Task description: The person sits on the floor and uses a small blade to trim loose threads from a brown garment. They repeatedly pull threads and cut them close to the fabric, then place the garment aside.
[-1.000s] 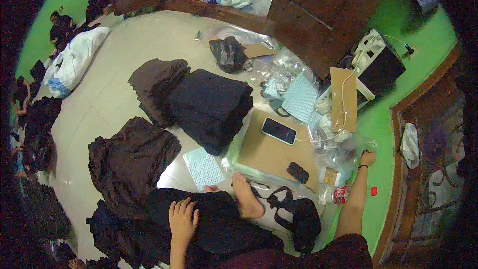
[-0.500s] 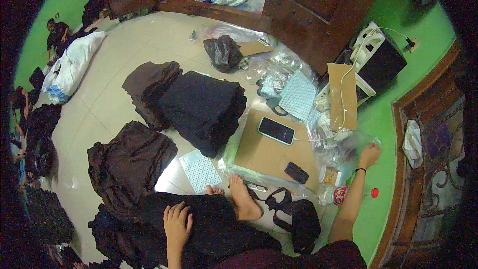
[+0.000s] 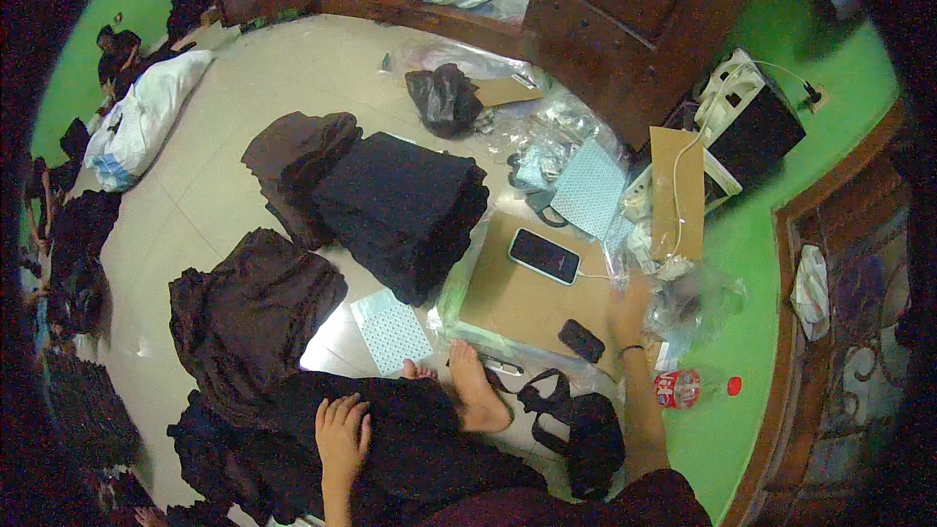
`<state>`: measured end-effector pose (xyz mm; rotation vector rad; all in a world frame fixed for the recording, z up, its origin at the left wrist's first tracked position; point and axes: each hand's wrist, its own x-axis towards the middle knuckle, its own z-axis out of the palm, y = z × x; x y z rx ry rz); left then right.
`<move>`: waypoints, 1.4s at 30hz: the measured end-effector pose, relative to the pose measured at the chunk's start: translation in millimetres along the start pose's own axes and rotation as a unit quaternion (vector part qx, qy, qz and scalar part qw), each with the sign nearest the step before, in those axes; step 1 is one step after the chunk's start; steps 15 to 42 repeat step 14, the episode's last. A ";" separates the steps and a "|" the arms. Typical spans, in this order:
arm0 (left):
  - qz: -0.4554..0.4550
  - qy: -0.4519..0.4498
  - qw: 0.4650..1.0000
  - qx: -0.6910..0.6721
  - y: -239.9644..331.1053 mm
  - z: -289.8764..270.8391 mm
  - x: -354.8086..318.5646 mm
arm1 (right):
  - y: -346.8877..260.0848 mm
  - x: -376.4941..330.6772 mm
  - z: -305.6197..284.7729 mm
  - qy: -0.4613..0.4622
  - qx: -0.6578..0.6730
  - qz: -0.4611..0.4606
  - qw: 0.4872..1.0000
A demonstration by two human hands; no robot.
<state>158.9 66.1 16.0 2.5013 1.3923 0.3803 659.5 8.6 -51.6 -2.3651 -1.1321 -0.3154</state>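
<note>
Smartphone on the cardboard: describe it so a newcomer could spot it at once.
Find the flat brown cardboard sheet on the floor ahead of the bare foot. The smartphone lies near its far edge, screen up, pale-rimmed, unlike the smaller all-black object nearer the right hand.

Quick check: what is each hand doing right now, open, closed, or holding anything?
Left hand: open, fingers spread flat on the dark garment over the lap, holding nothing.
Right hand: reaching to the clear plastic bags at the cardboard sheet's edge; grip cannot be told.

We see our left hand (image 3: 342,429) resting on dark cloth (image 3: 410,439), our right hand (image 3: 628,304) on the cardboard sheet (image 3: 517,298) near a phone (image 3: 544,256).
</note>
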 end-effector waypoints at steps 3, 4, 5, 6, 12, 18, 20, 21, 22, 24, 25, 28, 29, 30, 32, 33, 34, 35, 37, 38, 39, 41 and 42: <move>-0.001 0.006 1.000 -0.011 0.9 -1.3 -0.2 | -28.7 0.1 57.4 -0.157 0.060 -0.071 0.983; 0.004 0.006 1.000 -0.008 0.9 -2.3 0.3 | -36.7 -1.2 69.0 -0.191 0.018 -0.090 0.977; 0.006 0.006 1.000 -0.002 1.5 -2.6 1.6 | -44.1 2.6 79.1 -0.214 -0.015 -0.120 0.969; 0.004 0.003 1.000 0.006 2.8 -2.6 2.8 | -51.1 11.4 89.1 -0.245 -0.032 -0.098 0.964; -0.028 -0.010 1.000 0.002 13.9 1.8 19.2 | -59.2 64.8 122.5 -0.398 -0.123 -0.051 0.908; -0.005 -0.042 0.999 -0.016 16.8 5.5 32.5 | -56.7 78.5 126.4 -0.473 -0.160 -0.055 0.865; -0.005 -0.042 0.999 -0.016 16.8 5.5 32.5 | -56.7 78.5 126.4 -0.473 -0.160 -0.055 0.865; -0.005 -0.042 0.999 -0.016 16.8 5.5 32.5 | -56.7 78.5 126.4 -0.473 -0.160 -0.055 0.865; -0.005 -0.042 0.999 -0.016 16.8 5.5 32.5 | -56.7 78.5 126.4 -0.473 -0.160 -0.055 0.865; -0.005 -0.042 0.999 -0.016 16.8 5.5 32.5 | -56.7 78.5 126.4 -0.473 -0.160 -0.055 0.865; -0.005 -0.042 0.999 -0.016 16.8 5.5 32.5 | -56.7 78.5 126.4 -0.473 -0.160 -0.055 0.865; -0.005 -0.042 0.999 -0.016 16.8 5.5 32.5 | -56.7 78.5 126.4 -0.473 -0.160 -0.055 0.865; -0.005 -0.042 0.999 -0.016 16.8 5.5 32.5 | -56.7 78.5 126.4 -0.473 -0.160 -0.055 0.865; -0.005 -0.042 0.999 -0.016 16.8 5.5 32.5 | -56.7 78.5 126.4 -0.473 -0.160 -0.055 0.865; -0.005 -0.042 0.999 -0.016 16.8 5.5 32.5 | -56.7 78.5 126.4 -0.473 -0.160 -0.055 0.865; -0.005 -0.042 0.999 -0.016 16.8 5.5 32.5 | -56.7 78.5 126.4 -0.473 -0.160 -0.055 0.865; -0.005 -0.042 0.999 -0.016 16.8 5.5 32.5 | -56.7 78.5 126.4 -0.473 -0.160 -0.055 0.865; -0.005 -0.042 0.999 -0.016 16.8 5.5 32.5 | -56.7 78.5 126.4 -0.473 -0.160 -0.055 0.865; -0.005 -0.042 0.999 -0.016 16.8 5.5 32.5 | -56.7 78.5 126.4 -0.473 -0.160 -0.055 0.865; -0.005 -0.042 0.999 -0.016 16.8 5.5 32.5 | -56.7 78.5 126.4 -0.473 -0.160 -0.055 0.865; -0.005 -0.042 0.999 -0.016 16.8 5.5 32.5 | -56.7 78.5 126.4 -0.473 -0.160 -0.055 0.865; -0.005 -0.042 0.999 -0.016 16.8 5.5 32.5 | -56.7 78.5 126.4 -0.473 -0.160 -0.055 0.865; -0.005 -0.042 0.999 -0.016 16.8 5.5 32.5 | -56.7 78.5 126.4 -0.473 -0.160 -0.055 0.865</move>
